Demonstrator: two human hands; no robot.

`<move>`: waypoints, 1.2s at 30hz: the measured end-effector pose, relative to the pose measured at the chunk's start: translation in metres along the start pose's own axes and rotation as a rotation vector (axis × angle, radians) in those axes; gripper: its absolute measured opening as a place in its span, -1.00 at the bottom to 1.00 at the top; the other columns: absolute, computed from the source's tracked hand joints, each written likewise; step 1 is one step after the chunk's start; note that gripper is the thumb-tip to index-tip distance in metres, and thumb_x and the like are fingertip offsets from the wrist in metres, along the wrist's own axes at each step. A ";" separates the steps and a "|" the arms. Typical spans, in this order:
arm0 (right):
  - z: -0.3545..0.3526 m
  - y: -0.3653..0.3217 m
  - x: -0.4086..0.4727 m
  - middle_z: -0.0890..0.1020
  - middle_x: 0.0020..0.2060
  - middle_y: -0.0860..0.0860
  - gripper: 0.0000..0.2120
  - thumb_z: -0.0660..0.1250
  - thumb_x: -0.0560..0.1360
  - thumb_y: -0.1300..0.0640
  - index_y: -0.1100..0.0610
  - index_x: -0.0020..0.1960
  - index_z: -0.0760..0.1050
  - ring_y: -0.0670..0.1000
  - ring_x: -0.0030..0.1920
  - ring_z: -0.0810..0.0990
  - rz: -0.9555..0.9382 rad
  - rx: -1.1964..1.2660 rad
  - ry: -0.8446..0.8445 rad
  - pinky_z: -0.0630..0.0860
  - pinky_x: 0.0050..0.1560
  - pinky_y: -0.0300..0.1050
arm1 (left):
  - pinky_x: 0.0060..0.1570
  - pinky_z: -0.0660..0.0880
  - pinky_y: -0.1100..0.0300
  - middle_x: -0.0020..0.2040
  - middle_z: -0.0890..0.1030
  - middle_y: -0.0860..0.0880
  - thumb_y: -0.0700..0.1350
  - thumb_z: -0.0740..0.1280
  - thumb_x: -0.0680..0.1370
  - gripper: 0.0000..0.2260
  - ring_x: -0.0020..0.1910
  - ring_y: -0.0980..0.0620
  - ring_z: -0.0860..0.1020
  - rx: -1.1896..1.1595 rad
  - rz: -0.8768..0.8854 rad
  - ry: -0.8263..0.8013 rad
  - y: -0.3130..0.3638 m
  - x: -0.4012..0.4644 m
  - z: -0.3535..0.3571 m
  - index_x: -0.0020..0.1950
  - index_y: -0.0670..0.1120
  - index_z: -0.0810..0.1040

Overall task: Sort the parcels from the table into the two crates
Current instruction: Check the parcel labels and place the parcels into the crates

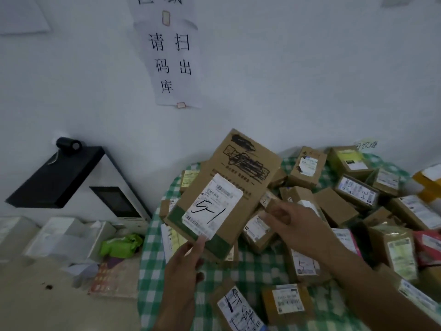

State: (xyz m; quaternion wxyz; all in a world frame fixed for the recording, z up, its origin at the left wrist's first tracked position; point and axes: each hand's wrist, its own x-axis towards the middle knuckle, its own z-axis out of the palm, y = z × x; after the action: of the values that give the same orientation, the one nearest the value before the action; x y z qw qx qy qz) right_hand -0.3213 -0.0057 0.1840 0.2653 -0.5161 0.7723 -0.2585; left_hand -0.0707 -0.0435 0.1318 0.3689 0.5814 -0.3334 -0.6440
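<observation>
A flat cardboard parcel (pixel 224 189) is held up above the table, tilted, its white label (pixel 212 209) facing the camera with "5-1" handwritten across it and black scribble over the print on its upper part. The left hand (pixel 183 271) pinches its lower edge, thumb on the label's bottom corner and the other fingers behind the box. The right hand (pixel 296 225) grips a small brown box (pixel 274 206) just beside the parcel's right edge, fingers curled round it. Below and to the right, a heap of labelled cardboard parcels (pixel 353 194) lies loose on the green-and-white checked tablecloth (pixel 152 278), several touching or overlapping. No crate is visible. Left of the table stands a white and black scanner unit (pixel 78 180) against the wall, with a green packet (pixel 120 246) and white boxes (pixel 59 235) near it. A paper notice (pixel 173 63) hangs on the wall above.
</observation>
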 end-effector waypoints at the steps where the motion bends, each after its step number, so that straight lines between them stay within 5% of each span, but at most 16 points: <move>1: -0.006 -0.009 0.004 0.62 -0.07 -0.28 -0.52 0.18 0.46 -0.49 -0.17 0.10 0.56 -0.30 -0.05 0.58 -0.007 0.011 0.025 0.48 -0.09 -0.30 | -0.11 0.44 0.08 0.01 0.76 -0.06 0.28 0.51 0.28 -0.47 -0.01 -0.09 0.66 -0.042 0.022 -0.018 0.008 -0.009 0.005 0.14 0.01 0.72; 3: -0.018 -0.027 0.010 0.63 -0.15 -0.29 -0.40 0.03 0.31 -0.63 -0.23 -0.01 0.54 -0.25 -0.09 0.60 -0.028 0.061 0.074 0.53 -0.07 -0.22 | -0.21 0.54 0.13 -0.01 0.76 -0.09 0.24 0.51 0.29 -0.51 -0.14 -0.06 0.69 -0.115 0.070 -0.066 0.021 -0.024 0.014 0.12 0.01 0.74; 6: -0.038 -0.051 0.013 0.70 -0.20 -0.28 -0.36 0.05 0.22 -0.66 -0.26 0.01 0.52 -0.23 -0.18 0.69 -0.067 0.234 0.074 0.58 -0.18 -0.26 | -0.37 0.43 0.20 -0.18 0.57 -0.13 0.22 0.52 0.29 -0.61 -0.35 0.03 0.49 -0.214 0.133 -0.108 0.033 -0.040 0.027 -0.01 0.01 0.77; 8: -0.051 -0.066 0.010 0.68 -0.18 -0.37 -0.37 0.12 0.26 -0.62 -0.22 0.07 0.54 -0.25 -0.23 0.70 -0.112 0.362 0.063 0.53 -0.36 -0.38 | -0.29 0.34 0.12 -0.20 0.51 -0.12 0.22 0.53 0.25 -0.58 -0.28 0.02 0.44 -0.262 0.146 -0.105 0.037 -0.046 0.036 -0.01 0.01 0.76; 13: -0.079 -0.094 0.001 0.70 -0.19 -0.33 -0.47 0.23 0.28 -0.50 -0.18 0.06 0.54 -0.16 -0.30 0.70 -0.170 0.504 0.065 0.53 -0.36 -0.40 | -0.21 0.34 0.08 -0.04 0.63 -0.10 0.13 0.67 0.27 -0.38 -0.21 -0.03 0.46 -0.282 0.219 -0.133 0.045 -0.057 0.058 0.30 0.03 0.67; 17: -0.098 -0.100 0.002 0.72 -0.22 -0.15 -0.72 0.31 0.55 -0.25 -0.11 0.09 0.62 -0.10 -0.40 0.60 -0.179 0.590 0.113 0.52 -0.37 -0.30 | -0.17 0.51 0.05 -0.07 0.72 0.03 0.29 0.59 0.08 -0.39 -0.12 -0.01 0.68 -0.126 0.275 -0.107 0.049 -0.057 0.061 0.11 0.16 0.72; 22: -0.116 -0.104 0.000 0.71 -0.23 -0.11 -0.75 0.30 0.60 -0.18 -0.08 0.06 0.67 -0.08 -0.40 0.58 -0.205 0.628 0.141 0.48 -0.40 -0.29 | -0.16 0.45 0.06 -0.07 0.75 0.12 0.33 0.58 0.21 -0.69 -0.18 0.11 0.71 -0.144 0.319 -0.052 0.081 -0.054 0.030 -0.09 0.35 0.69; 27: -0.115 -0.115 -0.007 0.70 -0.21 -0.09 -0.78 0.30 0.62 -0.17 -0.14 0.03 0.70 -0.05 -0.39 0.55 -0.280 0.672 0.108 0.47 -0.41 -0.26 | -0.13 0.46 0.03 0.01 0.75 -0.02 0.17 0.62 0.32 -0.52 -0.11 0.10 0.68 -0.118 0.467 -0.065 0.105 -0.063 0.005 0.19 0.06 0.70; 36: -0.104 -0.139 -0.023 0.71 -0.20 -0.13 -0.79 0.30 0.60 -0.20 -0.19 0.03 0.69 -0.07 -0.38 0.55 -0.333 0.674 0.130 0.47 -0.40 -0.29 | -0.18 0.47 0.04 0.00 0.76 -0.09 0.19 0.47 0.24 -0.44 -0.17 0.10 0.68 -0.067 0.542 -0.120 0.110 -0.069 -0.020 0.18 -0.04 0.70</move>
State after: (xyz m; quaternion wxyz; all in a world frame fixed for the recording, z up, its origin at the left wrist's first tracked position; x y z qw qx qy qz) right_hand -0.2923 -0.0179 0.3563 0.3250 -0.5007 0.5649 -0.5697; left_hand -0.0379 -0.0398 0.2585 0.5263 0.4191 -0.4767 -0.5658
